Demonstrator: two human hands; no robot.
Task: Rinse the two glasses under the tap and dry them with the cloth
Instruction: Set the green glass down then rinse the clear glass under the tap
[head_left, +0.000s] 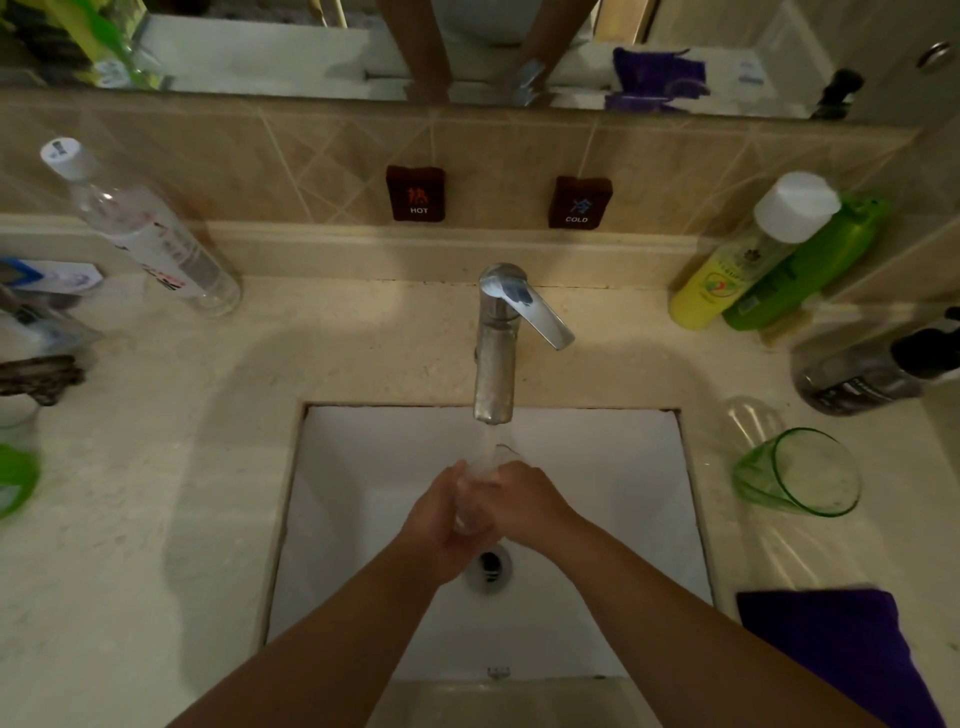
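You face a beige tiled wall (311, 156) behind the white sink (363, 493). A mirror (260, 52) runs along the wall above the sink. Two dark signs, HOT (418, 193) and COLD (580, 202), hang on the tiles behind the sink. A cream stone tabletop (156, 493) surrounds the sink. The light is dim and warm.

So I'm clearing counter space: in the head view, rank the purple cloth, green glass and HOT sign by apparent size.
1. purple cloth, largest, though nearest the camera and cut off by the frame.
2. green glass.
3. HOT sign, smallest and farthest.
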